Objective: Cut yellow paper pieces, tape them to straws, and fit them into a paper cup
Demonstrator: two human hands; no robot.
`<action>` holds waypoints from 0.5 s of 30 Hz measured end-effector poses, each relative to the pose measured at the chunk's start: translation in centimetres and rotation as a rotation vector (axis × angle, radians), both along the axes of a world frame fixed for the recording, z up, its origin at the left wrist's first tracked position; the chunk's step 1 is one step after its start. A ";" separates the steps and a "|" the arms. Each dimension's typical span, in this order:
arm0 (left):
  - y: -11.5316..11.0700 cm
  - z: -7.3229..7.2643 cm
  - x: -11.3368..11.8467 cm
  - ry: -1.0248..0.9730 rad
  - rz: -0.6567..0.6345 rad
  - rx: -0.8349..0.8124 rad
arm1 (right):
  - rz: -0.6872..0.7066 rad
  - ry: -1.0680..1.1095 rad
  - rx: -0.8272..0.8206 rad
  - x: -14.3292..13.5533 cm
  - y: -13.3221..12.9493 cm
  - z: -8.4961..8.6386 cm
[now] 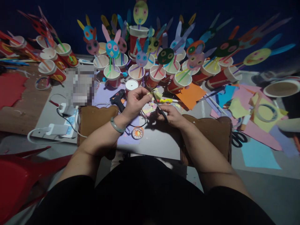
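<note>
I have the left hand (136,101) pinching a small yellow paper (157,93), and the right hand (172,116) grasping the black scissors (161,111), whose blades are at this paper, over the counter (161,145), inward from its near edge. Beside the left hand lies a glue gun (118,99); beyond, paper cups (114,82) with rabbit faces stand toward the far edge.

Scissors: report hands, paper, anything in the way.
Right hand gripping black-handled scissors. Left hand pinching small pale-yellow paper piece at the blades. Glue gun close beside left hand; red paper cup just beyond.
</note>
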State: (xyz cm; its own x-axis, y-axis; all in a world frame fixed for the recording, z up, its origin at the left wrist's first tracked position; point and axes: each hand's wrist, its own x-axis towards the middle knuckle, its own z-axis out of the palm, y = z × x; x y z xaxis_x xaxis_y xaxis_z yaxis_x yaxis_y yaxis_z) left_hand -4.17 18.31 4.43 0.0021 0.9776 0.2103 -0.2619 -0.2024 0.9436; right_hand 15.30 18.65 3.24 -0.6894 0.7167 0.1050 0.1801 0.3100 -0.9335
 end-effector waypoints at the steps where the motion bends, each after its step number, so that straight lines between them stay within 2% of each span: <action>1: 0.0 0.0 0.0 0.001 0.000 0.003 | 0.000 -0.004 -0.001 0.0 0.0 0.0; 15: 0.0 -0.1 -0.1 0.002 0.020 0.030 | -0.005 -0.025 0.009 0.2 0.1 -0.3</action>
